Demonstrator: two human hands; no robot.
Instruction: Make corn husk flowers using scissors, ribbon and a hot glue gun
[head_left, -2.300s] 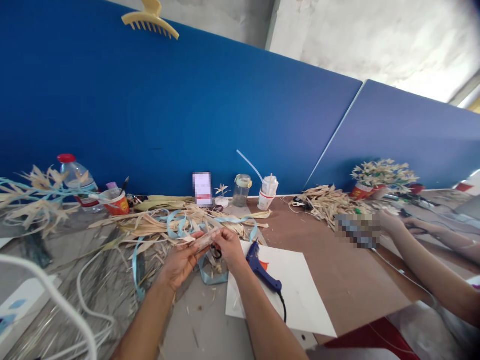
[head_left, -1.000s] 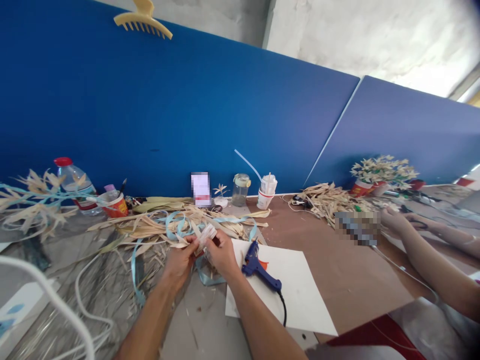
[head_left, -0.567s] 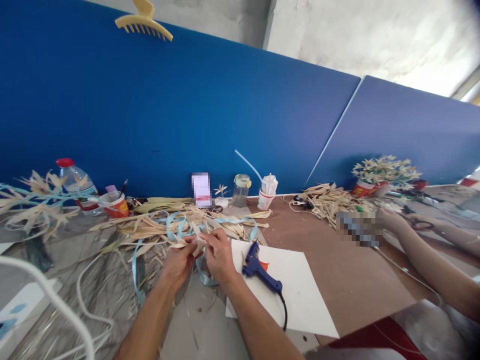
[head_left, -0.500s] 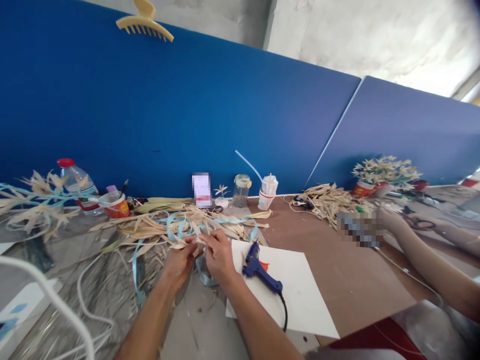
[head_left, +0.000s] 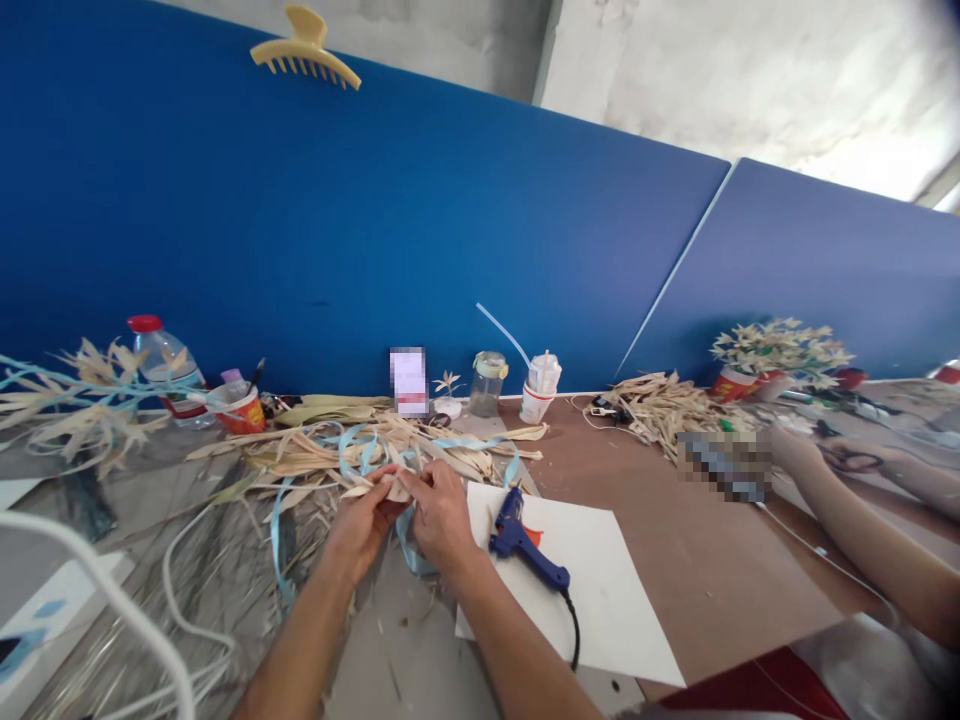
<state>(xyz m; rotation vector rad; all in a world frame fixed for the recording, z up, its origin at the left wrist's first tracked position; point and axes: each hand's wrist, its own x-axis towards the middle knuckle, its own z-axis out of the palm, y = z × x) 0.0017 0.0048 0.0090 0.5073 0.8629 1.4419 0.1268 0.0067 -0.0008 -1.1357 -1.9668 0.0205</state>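
My left hand (head_left: pixel 360 522) and my right hand (head_left: pixel 441 512) meet at the fingertips over the table, both pinched on a small pale dried-leaf piece (head_left: pixel 395 491). Just behind them lies a heap of dried straw-coloured leaf strips (head_left: pixel 352 450) tangled with light blue ribbon (head_left: pixel 356 447). A loop of the blue ribbon (head_left: pixel 409 545) hangs below my hands. A blue glue gun (head_left: pixel 525 548) lies on a white sheet of paper (head_left: pixel 600 590) right beside my right wrist.
Along the blue partition stand a red-capped water bottle (head_left: pixel 161 360), a red cup with brushes (head_left: pixel 244 408), a glass jar (head_left: pixel 487 382) and a paper cup (head_left: pixel 536 390). Another person's arms (head_left: pixel 847 520) work at the right, near a second leaf pile (head_left: pixel 664 405). White cable (head_left: pixel 180 610) lies left.
The long pale strip I held stretched between my hands has been gathered into a small piece at my fingertips. My hands drew closer together and stay near the leaf heap.
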